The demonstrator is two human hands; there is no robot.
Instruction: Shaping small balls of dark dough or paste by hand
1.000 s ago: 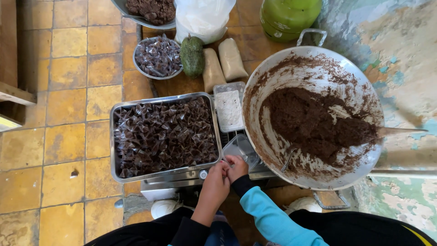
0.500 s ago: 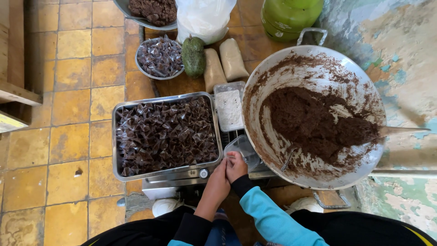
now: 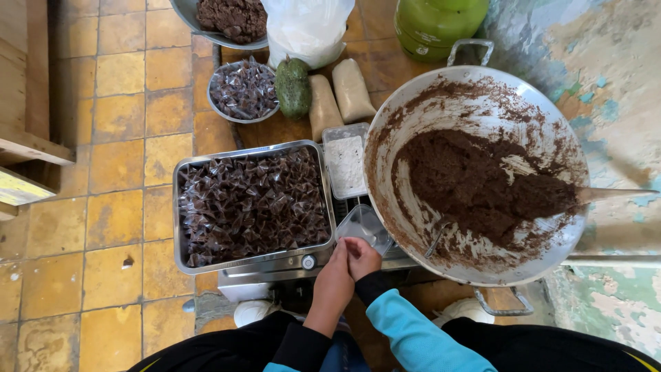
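My left hand (image 3: 333, 274) and my right hand (image 3: 363, 256) are pressed together at the front edge of a small stove (image 3: 275, 265). The right hand's fingers are curled against the left palm, and whatever lies between them is hidden. Just beyond the fingers sits a small clear plastic tub (image 3: 363, 226). To the left is a steel tray (image 3: 180, 207) heaped with small dark sweets twisted in clear wrappers. To the right stands a big wok (image 3: 551, 131) smeared with thick dark brown paste, a wooden paddle (image 3: 616, 193) resting in it.
At the back are a bowl of wrapped sweets (image 3: 244, 89), a green spiky fruit (image 3: 293, 87), two tan packets (image 3: 337, 96), a white plastic bag (image 3: 306, 27), a bowl of brown paste (image 3: 231, 17) and a green gas cylinder (image 3: 437, 24). A white-powder tub (image 3: 345, 162) sits between tray and wok. Wooden furniture (image 3: 27, 103) stands left on the tiled floor.
My hands stay pressed together at the same spot and shift only slightly against each other. Nothing else has moved.
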